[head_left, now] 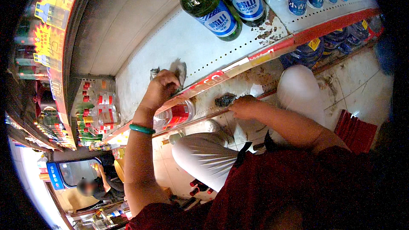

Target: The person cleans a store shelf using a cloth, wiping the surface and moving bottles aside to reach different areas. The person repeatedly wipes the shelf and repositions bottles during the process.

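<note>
My left hand (164, 86), with a green bangle on its wrist, is closed on a crumpled grey cloth (181, 73) against the white perforated shelf (149, 51). Lower down, my right hand (244, 107) has its fingers bent around the edge of a dark, rough clump (224, 99), perhaps a scouring pad, over the stained bottom shelf. Two green beer bottles with blue and white labels, one nearer (217, 19) and one behind (245, 2), stand to the right on the upper shelf.
Small clear bottles with blue labels (297, 0) line the shelf's right end. Below them sit large wrapped bottles (309, 53); a clear container with a red label (181, 113) lies under my left wrist. A red folded object (355, 130) rests on the tiles. Another person (102, 183) is at lower left.
</note>
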The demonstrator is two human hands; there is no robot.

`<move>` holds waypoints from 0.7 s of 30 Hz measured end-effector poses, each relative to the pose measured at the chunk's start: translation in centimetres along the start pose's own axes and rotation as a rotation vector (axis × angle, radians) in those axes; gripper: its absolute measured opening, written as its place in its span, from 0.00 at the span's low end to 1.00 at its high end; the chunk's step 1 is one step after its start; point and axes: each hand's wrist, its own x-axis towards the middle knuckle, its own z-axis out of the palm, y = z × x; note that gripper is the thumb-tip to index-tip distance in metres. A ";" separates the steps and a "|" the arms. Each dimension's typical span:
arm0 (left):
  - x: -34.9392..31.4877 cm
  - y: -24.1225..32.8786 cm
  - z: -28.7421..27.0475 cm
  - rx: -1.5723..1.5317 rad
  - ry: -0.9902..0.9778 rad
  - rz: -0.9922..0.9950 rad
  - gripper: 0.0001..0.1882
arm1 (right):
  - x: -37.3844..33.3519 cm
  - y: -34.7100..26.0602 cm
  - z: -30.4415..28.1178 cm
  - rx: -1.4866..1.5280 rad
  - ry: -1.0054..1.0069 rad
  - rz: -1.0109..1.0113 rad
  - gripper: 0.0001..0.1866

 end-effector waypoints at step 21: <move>3.7 3.3 1.5 -0.015 0.056 0.095 0.09 | -1.4 1.0 -0.4 0.098 0.139 -0.084 0.15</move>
